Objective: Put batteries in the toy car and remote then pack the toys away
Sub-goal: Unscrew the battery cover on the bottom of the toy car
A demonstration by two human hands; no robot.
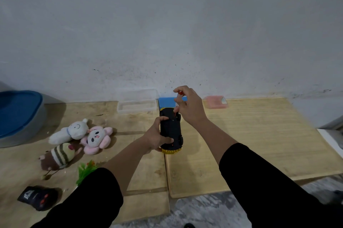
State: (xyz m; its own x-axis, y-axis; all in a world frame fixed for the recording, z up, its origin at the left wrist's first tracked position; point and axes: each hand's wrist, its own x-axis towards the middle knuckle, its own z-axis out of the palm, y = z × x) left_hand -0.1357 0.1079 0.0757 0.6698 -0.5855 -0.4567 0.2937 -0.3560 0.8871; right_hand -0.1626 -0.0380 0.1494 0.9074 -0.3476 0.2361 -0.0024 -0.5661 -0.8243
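Observation:
A yellow toy car (171, 131) is held upside down above the wooden boards, its black underside facing me. My left hand (156, 137) grips the car along its left side. My right hand (187, 106) holds a small red-handled screwdriver (179, 92) upright, with its tip down at the far end of the car's underside. The black remote (38, 197) lies on the board at the lower left, away from both hands.
Three plush toys lie left of the car: a white one (69, 133), a pink one (96, 139), a striped brown one (57, 157). A green plastic plant (86, 170), a clear box (136, 106), a blue box (166, 102), a pink case (215, 101) and a blue-lidded bin (18, 116) surround them.

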